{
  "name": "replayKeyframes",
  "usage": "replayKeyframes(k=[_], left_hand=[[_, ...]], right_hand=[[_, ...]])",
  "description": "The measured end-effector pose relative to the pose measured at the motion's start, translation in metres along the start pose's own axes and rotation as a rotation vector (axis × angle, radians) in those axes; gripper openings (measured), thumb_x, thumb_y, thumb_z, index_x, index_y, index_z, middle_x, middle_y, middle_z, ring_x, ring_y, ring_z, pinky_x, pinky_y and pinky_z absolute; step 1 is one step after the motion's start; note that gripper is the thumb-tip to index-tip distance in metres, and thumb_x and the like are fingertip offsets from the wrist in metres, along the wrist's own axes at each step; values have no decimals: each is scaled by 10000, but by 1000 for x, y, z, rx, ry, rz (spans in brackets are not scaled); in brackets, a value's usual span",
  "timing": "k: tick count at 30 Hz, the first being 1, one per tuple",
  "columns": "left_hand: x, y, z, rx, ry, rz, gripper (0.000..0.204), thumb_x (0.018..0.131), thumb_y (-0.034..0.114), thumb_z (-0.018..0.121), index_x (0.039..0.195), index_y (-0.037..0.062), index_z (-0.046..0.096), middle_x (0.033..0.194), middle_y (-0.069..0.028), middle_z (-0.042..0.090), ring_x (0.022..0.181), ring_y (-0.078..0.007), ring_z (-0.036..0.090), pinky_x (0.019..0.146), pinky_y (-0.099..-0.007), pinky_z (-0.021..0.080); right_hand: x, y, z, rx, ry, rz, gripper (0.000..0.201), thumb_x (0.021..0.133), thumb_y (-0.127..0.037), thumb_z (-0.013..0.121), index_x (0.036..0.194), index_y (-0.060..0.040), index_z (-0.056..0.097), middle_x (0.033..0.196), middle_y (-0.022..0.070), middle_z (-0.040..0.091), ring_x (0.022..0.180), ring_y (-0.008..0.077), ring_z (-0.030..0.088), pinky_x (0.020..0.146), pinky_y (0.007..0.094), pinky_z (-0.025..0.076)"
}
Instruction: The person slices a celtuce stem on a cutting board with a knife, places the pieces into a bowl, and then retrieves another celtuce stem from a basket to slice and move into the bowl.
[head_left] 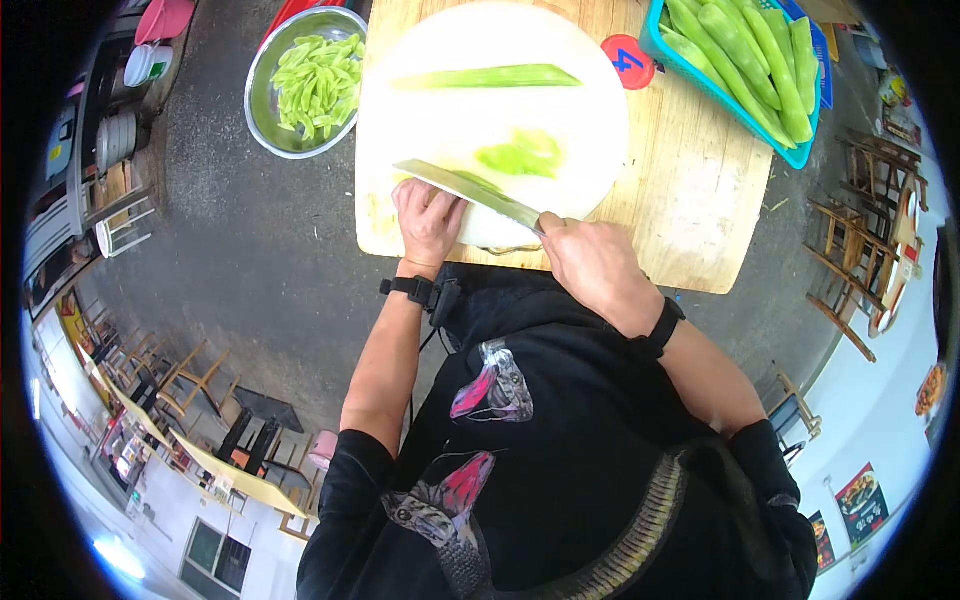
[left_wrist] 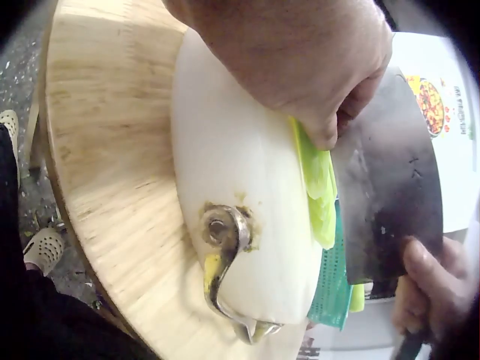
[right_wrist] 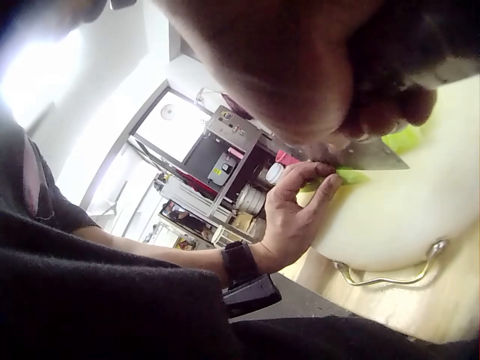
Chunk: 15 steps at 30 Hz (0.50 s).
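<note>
On the round white cutting board (head_left: 590,130), my left hand (head_left: 428,218) holds a pale green vegetable piece (left_wrist: 319,187) down with curled fingers. My right hand (head_left: 592,258) grips a cleaver (head_left: 470,190) by its handle. The broad blade stands on edge right beside the left fingertips, over the green piece. Cut green slices (head_left: 522,155) lie flat on the board behind the blade. Farther back rests a long green vegetable strip (head_left: 490,77). In the right wrist view, the right hand hides part of the blade.
A metal bowl (head_left: 257,118) of cut green pieces stands left of the wooden table (head_left: 690,230). At the back right is a teal basket (head_left: 800,157) of long green vegetables, near a red disc (head_left: 628,62) marked 4. A metal handle (left_wrist: 225,285) sticks out from the board's near edge.
</note>
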<state>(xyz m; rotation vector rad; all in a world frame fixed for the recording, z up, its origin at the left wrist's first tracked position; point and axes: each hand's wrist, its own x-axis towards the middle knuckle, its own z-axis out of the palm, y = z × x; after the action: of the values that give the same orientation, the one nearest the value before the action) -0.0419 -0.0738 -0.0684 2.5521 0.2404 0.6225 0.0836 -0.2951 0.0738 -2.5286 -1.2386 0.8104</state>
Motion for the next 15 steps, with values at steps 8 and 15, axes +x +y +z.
replayKeyframes(k=[8,15], left_hand=[[3,1,0,18,-5,-12,252,741,109,856,962,75,739,1070,-100,661,1073,-341,606,965,-491,433],[0,-1,2,7,-4,-16,252,743,118,877,968,120,765,1084,-62,677,1066,-306,610,980,-466,439]], right_hand=[[-3,-1,-3,-16,-27,28,188,1041,-204,588,990,-28,628,711,174,699,648,362,706,588,479,549],[-3,3,-5,27,-22,13,192,1043,-205,589,976,-33,640,701,178,692,646,368,700,587,477,547]])
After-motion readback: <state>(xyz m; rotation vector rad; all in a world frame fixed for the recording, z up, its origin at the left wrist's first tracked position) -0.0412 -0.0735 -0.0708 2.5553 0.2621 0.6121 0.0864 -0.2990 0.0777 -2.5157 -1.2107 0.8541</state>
